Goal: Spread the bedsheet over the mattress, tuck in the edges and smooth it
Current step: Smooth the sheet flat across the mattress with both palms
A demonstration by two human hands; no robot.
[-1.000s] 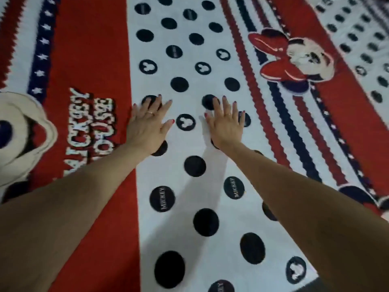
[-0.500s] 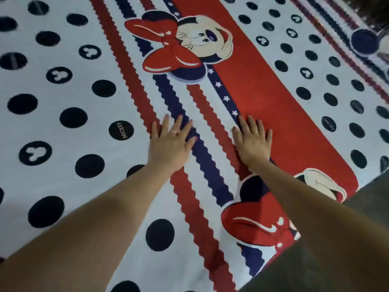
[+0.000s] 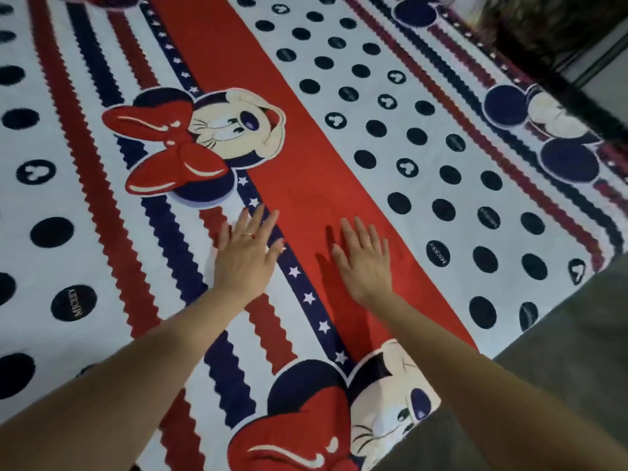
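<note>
Both hands are lying flat, palms down, on the bedsheet (image 3: 339,137), which is spread out across the whole bed and filling most of the view. The left hand (image 3: 246,258) is resting with straight, slightly fanned fingers over the wavy red and navy stripes, its fingertips touching the edge of the star-dotted navy band. There's a ring (image 3: 248,235) sitting on one finger. The right hand (image 3: 365,263) is pressing on the solid red band (image 3: 299,158) just beside it, fingers straight and relaxed too, not grabbing or pinching any fabric. The two hands are lying close together but apart, with the star band running between them.

The sheet is looking pretty smooth around the hands, only faint creases showing in the red near the right fingertips. A cartoon mouse print with a big red bow (image 3: 173,151) is sitting just beyond the left hand, and another one (image 3: 343,413) is lying between the forearms near the close edge. White sections with dark polka dots (image 3: 407,130) are flanking both sides. At the lower right the sheet's edge is meeting a grey floor (image 3: 560,351).
</note>
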